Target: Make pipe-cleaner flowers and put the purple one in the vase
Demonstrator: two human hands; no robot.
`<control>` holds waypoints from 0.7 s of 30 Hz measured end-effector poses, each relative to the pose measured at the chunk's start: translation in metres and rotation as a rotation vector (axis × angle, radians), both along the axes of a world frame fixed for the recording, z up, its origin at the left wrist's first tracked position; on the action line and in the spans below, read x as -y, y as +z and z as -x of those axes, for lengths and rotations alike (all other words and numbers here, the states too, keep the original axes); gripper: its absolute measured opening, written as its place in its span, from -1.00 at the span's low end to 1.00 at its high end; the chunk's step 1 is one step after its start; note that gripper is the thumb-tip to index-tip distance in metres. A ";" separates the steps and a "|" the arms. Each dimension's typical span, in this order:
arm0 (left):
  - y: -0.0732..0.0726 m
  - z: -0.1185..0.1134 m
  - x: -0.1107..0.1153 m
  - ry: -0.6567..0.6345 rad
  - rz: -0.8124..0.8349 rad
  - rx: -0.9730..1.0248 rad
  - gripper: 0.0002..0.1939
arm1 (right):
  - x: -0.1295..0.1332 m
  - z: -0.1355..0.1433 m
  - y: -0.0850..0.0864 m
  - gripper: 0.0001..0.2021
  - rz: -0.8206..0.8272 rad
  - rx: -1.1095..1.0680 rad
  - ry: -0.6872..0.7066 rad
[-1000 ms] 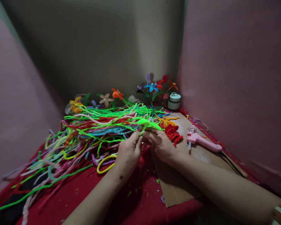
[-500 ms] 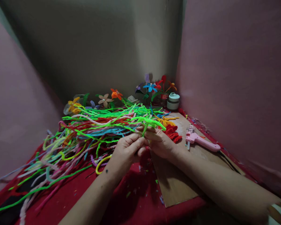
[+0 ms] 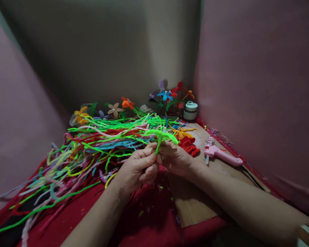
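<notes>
A bright green pipe cleaner (image 3: 159,139), bent into a stem with two arms spreading at its top, stands between my hands. My left hand (image 3: 141,166) pinches the lower part of its stem between thumb and fingers. From the other side, my right hand (image 3: 176,157) closes around the same stem, its fingertips touching those of the left. Part of the stem is hidden by the fingers. Just behind the hands lies a big heap of loose pipe cleaners (image 3: 113,133) in green, pink, red, blue and other colours.
A pink glue gun (image 3: 221,154) rests on a brown board (image 3: 195,206) at the right. Red pipe-cleaner pieces (image 3: 189,145) lie by my right hand. Finished flowers (image 3: 166,95) and a lidded jar (image 3: 190,111) stand at the back. Scraps dot the red cloth (image 3: 149,219).
The green piece has turned: its arms now droop to both sides, and more stem shows. My left hand has rolled and shifted slightly down and left. The right hand has barely moved.
</notes>
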State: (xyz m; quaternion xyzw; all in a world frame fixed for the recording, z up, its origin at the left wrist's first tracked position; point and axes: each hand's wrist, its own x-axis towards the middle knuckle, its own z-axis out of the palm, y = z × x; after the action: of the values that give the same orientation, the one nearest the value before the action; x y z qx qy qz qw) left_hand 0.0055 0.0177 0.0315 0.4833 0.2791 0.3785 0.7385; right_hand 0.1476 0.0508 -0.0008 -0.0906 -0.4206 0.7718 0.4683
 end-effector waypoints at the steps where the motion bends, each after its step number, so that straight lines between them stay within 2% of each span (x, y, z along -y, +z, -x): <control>1: 0.000 0.000 0.000 -0.004 0.001 -0.005 -0.77 | 0.000 0.000 0.001 -0.89 -0.004 0.006 -0.008; 5: 0.004 -0.001 0.000 0.010 -0.019 -0.054 -0.75 | 0.001 0.001 0.004 -0.86 0.038 0.018 -0.069; 8: 0.007 -0.004 0.000 0.082 -0.110 -0.207 -0.72 | 0.000 0.002 0.003 -0.84 0.078 -0.024 -0.094; 10: 0.006 -0.007 0.001 0.198 -0.277 -0.414 -0.73 | -0.001 0.003 0.001 -0.81 0.104 -0.038 -0.122; 15: -0.008 -0.012 0.003 0.564 -0.938 -1.092 -0.85 | -0.001 0.007 -0.003 -0.80 0.167 -0.063 -0.205; 18: -0.016 -0.012 0.003 0.626 -1.079 -1.322 -0.85 | 0.000 0.009 -0.005 -0.81 0.182 -0.059 -0.247; 21: -0.020 -0.009 0.001 0.632 -1.166 -1.349 -0.84 | 0.001 0.011 -0.007 -0.83 0.150 -0.035 -0.266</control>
State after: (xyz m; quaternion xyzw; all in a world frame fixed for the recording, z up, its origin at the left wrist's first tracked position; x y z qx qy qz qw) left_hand 0.0146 0.0170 0.0118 0.7951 0.5321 0.2816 -0.0737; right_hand 0.1369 0.0495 -0.0077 -0.1670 -0.3377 0.7338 0.5654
